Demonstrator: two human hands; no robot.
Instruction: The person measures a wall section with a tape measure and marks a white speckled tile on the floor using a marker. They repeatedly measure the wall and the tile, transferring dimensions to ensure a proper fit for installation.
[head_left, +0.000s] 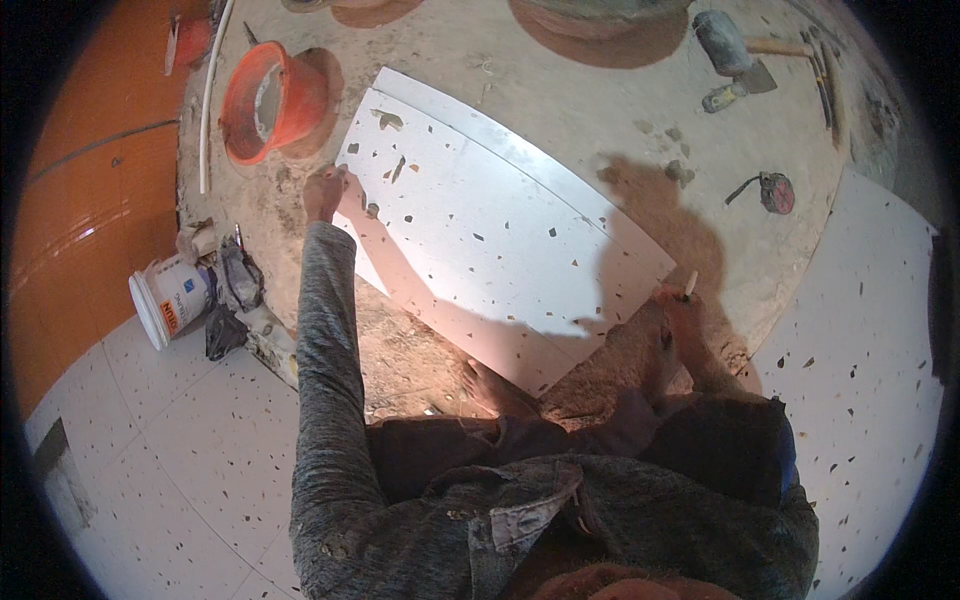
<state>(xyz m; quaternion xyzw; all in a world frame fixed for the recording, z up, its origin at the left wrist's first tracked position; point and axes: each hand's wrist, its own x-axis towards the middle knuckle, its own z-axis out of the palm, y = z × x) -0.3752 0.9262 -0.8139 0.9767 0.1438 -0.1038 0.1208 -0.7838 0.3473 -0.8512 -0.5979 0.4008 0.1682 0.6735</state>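
A large white terrazzo-look tile (480,215) with dark specks lies aslant on the rough floor before me. A thin straight line runs along its far side. My left hand (325,192) is closed at the tile's left edge, with its fingertips on the rim. At the tile's right corner my right hand (676,306) is closed, in shadow. A short whitish stick (691,284) pokes up from its fingers; its kind is too small to make out. The shadow of my head and arms falls over the tile's right and near parts. My bare foot (490,388) is by the near edge.
An orange bucket (290,103) with grey residue stands at the far left. A white bucket (172,300) lies tilted beside dark plastic bags (238,280). At the far right are a rubber mallet (722,43), a scraper (757,78) and a tape measure (776,193). Speckled floor tiles (850,370) border the rough ground.
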